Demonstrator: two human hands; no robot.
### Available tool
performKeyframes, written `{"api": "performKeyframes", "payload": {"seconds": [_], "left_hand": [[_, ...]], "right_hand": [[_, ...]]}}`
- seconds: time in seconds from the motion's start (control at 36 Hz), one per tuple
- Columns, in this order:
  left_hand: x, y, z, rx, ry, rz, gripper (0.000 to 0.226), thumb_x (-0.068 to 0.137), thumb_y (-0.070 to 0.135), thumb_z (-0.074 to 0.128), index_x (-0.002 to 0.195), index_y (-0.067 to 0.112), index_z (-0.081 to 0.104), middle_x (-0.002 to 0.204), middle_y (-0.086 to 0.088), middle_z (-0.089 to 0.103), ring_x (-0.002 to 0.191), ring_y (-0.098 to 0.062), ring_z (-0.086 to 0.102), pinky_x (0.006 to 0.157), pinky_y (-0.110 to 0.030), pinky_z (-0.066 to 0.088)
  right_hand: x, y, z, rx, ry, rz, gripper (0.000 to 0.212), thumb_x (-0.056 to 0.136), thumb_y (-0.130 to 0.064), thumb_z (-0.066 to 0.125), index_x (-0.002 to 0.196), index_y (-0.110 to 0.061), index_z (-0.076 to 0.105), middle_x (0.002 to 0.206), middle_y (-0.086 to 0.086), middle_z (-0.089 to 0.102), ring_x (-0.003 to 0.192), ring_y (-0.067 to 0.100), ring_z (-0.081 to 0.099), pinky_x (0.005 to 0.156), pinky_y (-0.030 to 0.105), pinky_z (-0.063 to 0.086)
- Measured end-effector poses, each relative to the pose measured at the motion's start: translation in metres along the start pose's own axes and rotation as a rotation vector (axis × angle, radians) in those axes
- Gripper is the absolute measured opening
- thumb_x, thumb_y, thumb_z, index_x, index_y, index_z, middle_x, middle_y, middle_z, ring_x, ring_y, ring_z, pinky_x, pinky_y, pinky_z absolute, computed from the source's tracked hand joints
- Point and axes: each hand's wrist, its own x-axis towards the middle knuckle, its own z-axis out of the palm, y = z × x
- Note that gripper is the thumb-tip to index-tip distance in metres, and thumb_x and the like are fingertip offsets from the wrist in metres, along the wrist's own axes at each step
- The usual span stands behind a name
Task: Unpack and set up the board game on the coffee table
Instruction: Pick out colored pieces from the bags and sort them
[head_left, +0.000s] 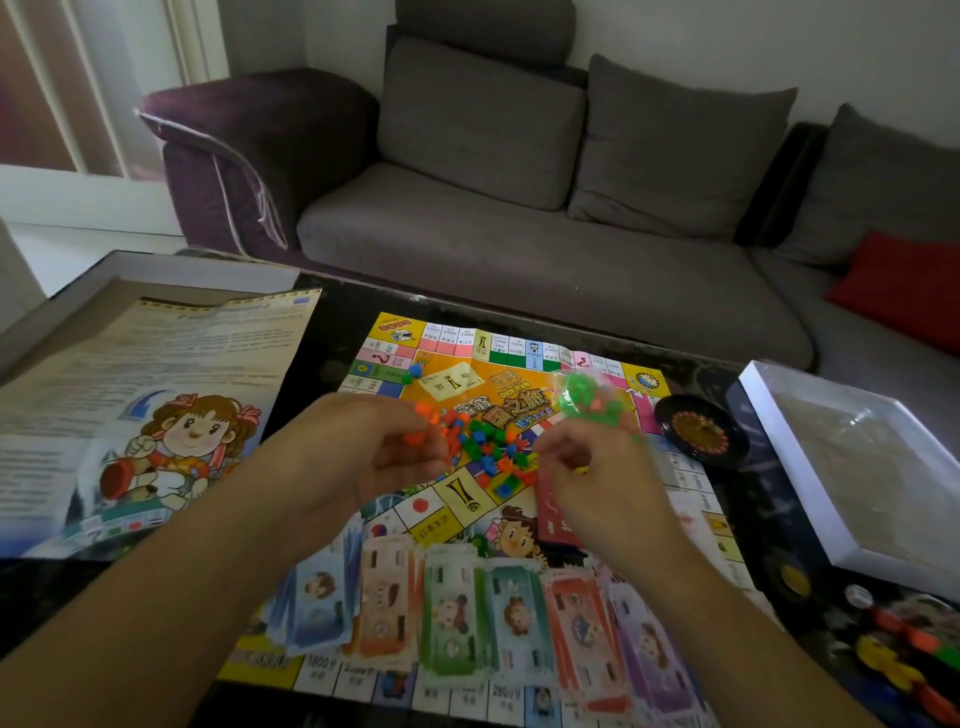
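Observation:
The colourful game board (519, 358) lies unfolded on the dark coffee table (343, 317). A heap of small plastic pieces (488, 452) in orange, green and blue sits at its middle. My left hand (379, 452) has curled fingers and pinches orange pieces beside the heap. My right hand (587, 467) grips a clear plastic bag (587, 395) that still holds green and orange pieces. Several stacks of paper money (457, 613) lie in a row along the near edge of the board. A red card deck (556, 525) lies under my right wrist.
The box lid (130, 395) with a cartoon figure lies at the left. A white box tray (831, 457) stands at the right, a small black roulette wheel (698, 428) beside it. Coloured tokens (904, 660) lie at the near right. A grey sofa (519, 234) stands behind the table.

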Motion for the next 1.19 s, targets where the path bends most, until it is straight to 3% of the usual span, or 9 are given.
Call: {"api": "performKeyframes", "payload": {"seconds": [0.08,0.19,0.25,0.39,0.53,0.61,0.86,1.03,1.19], "left_hand": [[0.006,-0.001,-0.003,0.018,-0.004,-0.018,0.021,0.097,0.011,0.068,0.111,-0.003,0.069,0.085,-0.017,0.078,0.067,-0.021,0.077,0.055,-0.028,0.061],[0.013,0.0,-0.005,0.043,0.031,-0.002,0.023,0.097,0.017,0.069,0.11,-0.001,0.07,0.081,-0.014,0.076,0.059,-0.016,0.069,0.05,-0.028,0.055],[0.016,0.0,-0.006,0.049,0.047,-0.011,0.021,0.097,0.016,0.068,0.109,-0.001,0.07,0.079,-0.012,0.075,0.055,-0.015,0.065,0.046,-0.027,0.051],[0.019,0.0,-0.004,0.028,0.046,-0.042,0.019,0.097,0.012,0.063,0.108,-0.001,0.069,0.079,-0.013,0.073,0.051,-0.015,0.061,0.043,-0.026,0.046],[0.022,0.001,-0.003,0.032,0.038,-0.053,0.018,0.097,0.013,0.063,0.108,0.0,0.068,0.081,-0.013,0.073,0.051,-0.014,0.061,0.043,-0.025,0.046],[0.022,0.001,-0.004,0.043,0.028,-0.047,0.019,0.098,0.014,0.064,0.11,0.0,0.068,0.083,-0.013,0.073,0.053,-0.014,0.061,0.045,-0.025,0.046],[0.021,0.0,-0.006,0.052,0.036,-0.026,0.022,0.097,0.013,0.065,0.114,0.0,0.069,0.083,-0.012,0.074,0.056,-0.015,0.061,0.048,-0.026,0.046],[0.021,0.006,-0.003,0.056,0.066,-0.026,0.021,0.099,0.016,0.065,0.118,0.009,0.068,0.092,-0.015,0.073,0.057,-0.016,0.06,0.049,-0.027,0.045],[0.018,0.008,0.001,0.069,0.043,-0.04,0.018,0.1,0.012,0.062,0.113,0.003,0.07,0.084,-0.013,0.066,0.052,-0.015,0.053,0.04,-0.022,0.039]], "right_hand": [[0.008,0.003,0.015,-0.147,-0.047,-0.026,0.023,0.098,-0.009,0.066,0.106,-0.027,0.078,0.095,-0.017,0.07,0.085,-0.006,0.063,0.066,0.004,0.045],[0.021,0.004,0.034,-0.261,-0.022,-0.052,0.015,0.097,-0.018,0.067,0.098,-0.022,0.08,0.094,-0.007,0.074,0.078,0.008,0.068,0.073,0.033,0.062],[0.026,0.005,0.042,-0.313,0.005,-0.071,0.012,0.095,-0.025,0.069,0.096,-0.021,0.08,0.093,-0.004,0.074,0.084,0.014,0.067,0.073,0.037,0.062],[0.032,0.009,0.056,-0.42,0.05,-0.11,0.01,0.09,-0.028,0.073,0.092,-0.022,0.081,0.092,-0.001,0.072,0.087,0.017,0.065,0.073,0.036,0.061],[0.039,0.013,0.056,-0.405,0.015,-0.069,0.02,0.085,-0.009,0.071,0.095,-0.022,0.082,0.096,-0.001,0.074,0.093,0.019,0.067,0.077,0.04,0.063],[0.039,0.016,0.054,-0.386,0.012,-0.069,0.018,0.08,-0.008,0.074,0.089,-0.024,0.078,0.09,-0.004,0.071,0.087,0.018,0.065,0.074,0.041,0.062],[0.049,0.012,0.048,-0.298,0.133,-0.076,0.017,0.093,-0.012,0.073,0.083,-0.025,0.067,0.094,-0.01,0.064,0.095,0.013,0.059,0.077,0.032,0.054],[0.07,0.007,0.049,-0.302,0.039,-0.007,0.015,0.094,-0.009,0.069,0.092,-0.024,0.069,0.093,-0.007,0.07,0.086,0.012,0.066,0.076,0.035,0.062],[0.077,0.005,0.056,-0.327,0.003,0.045,0.018,0.092,-0.007,0.07,0.091,-0.025,0.068,0.094,-0.006,0.069,0.09,0.016,0.067,0.081,0.042,0.063]]}}
